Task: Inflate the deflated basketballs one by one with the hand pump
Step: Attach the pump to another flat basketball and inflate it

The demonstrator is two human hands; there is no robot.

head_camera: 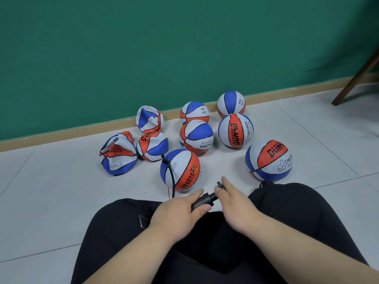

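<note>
Over the lap, just on the near side of the connected basketball, the left hand is wrapped round the dark barrel of the hand pump, thumb on top. The right hand has its fingers curled about the handle end, one finger lying straight past it. From the pump a thin black hose climbs to the upper left of that ball, where it enters the valve. That ball looks round and, I judge, near firm. It is light and will roll or skid on the smooth tile floor if the hose tugs, so it wants steadying with a knee or a palm. Left of it and a little farther off lie three crumpled basketballs, limp and soft. These are best taken by the panel round the valve, held taut so the needle goes in straight. Behind it and to its right stand five round basketballs, toward the green wall. The hose is the frail part, so pull the needle out by its collar, not by the hose.
</note>
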